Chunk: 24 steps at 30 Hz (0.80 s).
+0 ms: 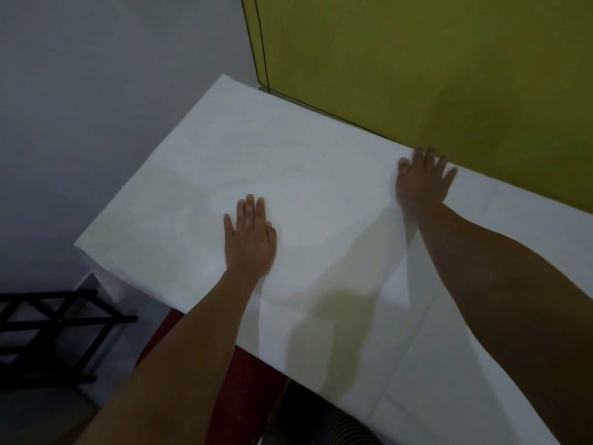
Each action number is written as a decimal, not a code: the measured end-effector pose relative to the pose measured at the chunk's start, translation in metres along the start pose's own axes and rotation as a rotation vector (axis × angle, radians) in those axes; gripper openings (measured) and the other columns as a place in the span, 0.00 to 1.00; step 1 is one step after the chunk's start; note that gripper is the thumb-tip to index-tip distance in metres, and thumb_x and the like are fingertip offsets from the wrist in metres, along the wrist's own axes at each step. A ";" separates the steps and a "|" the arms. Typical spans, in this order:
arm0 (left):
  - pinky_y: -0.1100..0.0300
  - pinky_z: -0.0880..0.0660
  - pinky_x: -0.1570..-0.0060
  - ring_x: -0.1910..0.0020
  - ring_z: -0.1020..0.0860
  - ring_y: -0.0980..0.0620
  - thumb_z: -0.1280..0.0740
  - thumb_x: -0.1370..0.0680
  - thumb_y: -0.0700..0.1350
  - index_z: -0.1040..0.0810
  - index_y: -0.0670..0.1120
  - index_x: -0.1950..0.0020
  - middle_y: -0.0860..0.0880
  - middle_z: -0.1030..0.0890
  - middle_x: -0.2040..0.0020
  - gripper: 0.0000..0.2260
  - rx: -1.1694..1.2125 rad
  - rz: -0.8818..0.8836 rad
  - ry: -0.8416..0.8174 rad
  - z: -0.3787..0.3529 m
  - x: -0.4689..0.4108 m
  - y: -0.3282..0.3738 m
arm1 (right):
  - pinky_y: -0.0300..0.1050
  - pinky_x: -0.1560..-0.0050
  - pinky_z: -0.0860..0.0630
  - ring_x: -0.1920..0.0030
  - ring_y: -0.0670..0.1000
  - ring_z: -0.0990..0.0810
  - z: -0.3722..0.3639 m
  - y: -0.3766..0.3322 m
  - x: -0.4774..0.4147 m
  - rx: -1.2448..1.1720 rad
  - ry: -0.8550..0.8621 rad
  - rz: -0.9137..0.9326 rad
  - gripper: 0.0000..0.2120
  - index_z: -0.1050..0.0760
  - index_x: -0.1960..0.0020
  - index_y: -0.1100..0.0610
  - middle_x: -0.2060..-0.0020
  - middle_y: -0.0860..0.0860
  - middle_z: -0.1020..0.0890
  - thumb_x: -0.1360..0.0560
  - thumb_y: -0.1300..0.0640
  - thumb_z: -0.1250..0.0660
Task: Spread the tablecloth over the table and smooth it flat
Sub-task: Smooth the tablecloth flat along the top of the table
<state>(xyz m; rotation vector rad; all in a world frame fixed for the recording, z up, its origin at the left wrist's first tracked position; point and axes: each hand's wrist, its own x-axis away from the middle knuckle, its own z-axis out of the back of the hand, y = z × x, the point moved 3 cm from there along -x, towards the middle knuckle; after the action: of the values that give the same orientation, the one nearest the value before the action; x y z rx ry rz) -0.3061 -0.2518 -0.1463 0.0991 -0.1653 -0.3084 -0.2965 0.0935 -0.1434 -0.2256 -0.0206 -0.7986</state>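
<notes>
A white tablecloth (321, 175) covers the table top from the far left corner across to the right edge of view, its near edge hanging over the front and its left edge draping down past the corner. The table itself is hidden beneath it, apart from a thin sliver at the far corner. The left hand (250, 239) lies palm down on the cloth, left of centre, fingers extended and close together, thumb out to the side; it grips nothing. The right hand (420, 181) lies flat farther back and to the right, at the far edge of the cloth just beside the yellow-green wall (417, 59), fingers spread wide and pointing toward that wall; it also grips nothing. The two hands are well apart, with a broad stretch of cloth between them. A raised fold runs from under the right wrist down toward the near edge, alongside the right forearm. Fainter crease lines show near the front edge. The cloth around the left hand looks flat. A thin black cord (261, 43) hangs down the wall near the far corner. A black rack (48, 322) stands on the floor to the lower left.
</notes>
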 end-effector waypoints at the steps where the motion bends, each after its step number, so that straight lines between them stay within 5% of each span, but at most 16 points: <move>1: 0.44 0.57 0.25 0.22 0.54 0.47 0.57 0.19 0.49 0.53 0.44 0.22 0.45 0.52 0.21 0.25 -0.023 0.030 -0.027 0.001 0.000 0.003 | 0.65 0.27 0.53 0.24 0.61 0.48 0.001 0.005 0.010 -0.031 0.009 -0.036 0.27 0.47 0.24 0.59 0.24 0.57 0.43 0.19 0.48 0.56; 3: 0.41 0.54 0.27 0.22 0.50 0.44 0.57 0.20 0.49 0.49 0.42 0.22 0.42 0.49 0.21 0.26 -0.057 -0.005 -0.019 0.006 0.005 0.017 | 0.65 0.28 0.51 0.25 0.63 0.45 0.001 0.001 0.044 -0.062 0.041 0.043 0.28 0.45 0.24 0.61 0.25 0.59 0.41 0.20 0.48 0.56; 7: 0.36 0.35 0.35 0.32 0.29 0.40 0.49 0.25 0.47 0.28 0.39 0.31 0.38 0.28 0.31 0.26 -0.050 -0.408 0.012 -0.005 0.054 0.078 | 0.60 0.26 0.52 0.24 0.59 0.46 -0.011 -0.001 0.131 -0.025 -0.011 0.236 0.26 0.44 0.24 0.59 0.24 0.56 0.41 0.19 0.49 0.55; 15: 0.44 0.49 0.27 0.25 0.39 0.44 0.55 0.23 0.49 0.39 0.40 0.25 0.41 0.37 0.25 0.28 0.007 -0.499 -0.052 -0.028 0.115 0.115 | 0.57 0.25 0.58 0.23 0.56 0.53 -0.007 0.105 0.213 -0.059 0.055 -0.121 0.25 0.50 0.23 0.56 0.23 0.52 0.47 0.18 0.49 0.56; 24: 0.42 0.45 0.28 0.25 0.39 0.42 0.57 0.23 0.49 0.37 0.39 0.26 0.39 0.36 0.25 0.29 0.030 -0.533 0.016 -0.033 0.113 0.114 | 0.59 0.25 0.55 0.23 0.57 0.51 0.007 0.252 0.327 -0.081 0.175 -0.570 0.25 0.49 0.23 0.57 0.23 0.53 0.45 0.18 0.49 0.57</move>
<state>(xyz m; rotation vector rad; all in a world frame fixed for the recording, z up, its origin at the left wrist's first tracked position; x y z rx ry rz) -0.1610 -0.1763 -0.1477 0.1751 -0.1250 -0.8361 0.1115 0.0334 -0.1509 -0.2285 0.1180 -1.3870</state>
